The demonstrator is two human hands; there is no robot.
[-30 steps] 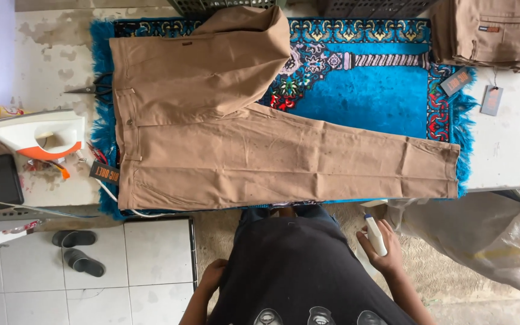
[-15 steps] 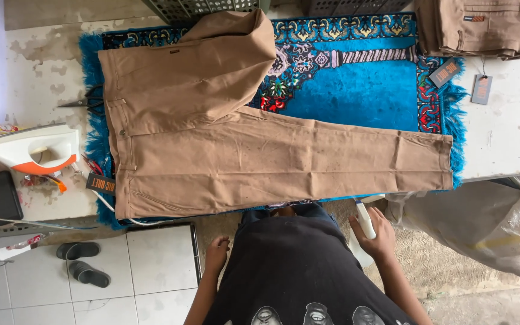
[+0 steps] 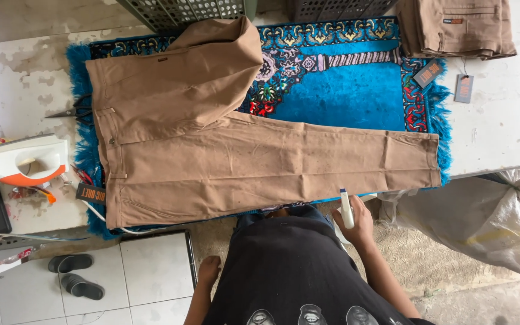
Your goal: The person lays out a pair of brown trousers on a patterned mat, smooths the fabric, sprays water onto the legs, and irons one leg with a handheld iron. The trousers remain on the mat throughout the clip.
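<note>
My right hand (image 3: 359,224) is raised at my waist, fingers clenched; my left hand (image 3: 209,269) hangs low, fingers relaxed.

Bare rug (image 3: 344,96) – iron (image 3: 22,161) leftward

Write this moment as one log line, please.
right hand: holds white spray bottle | left hand: empty, hanging | tan trousers: flat on blue mat
</note>
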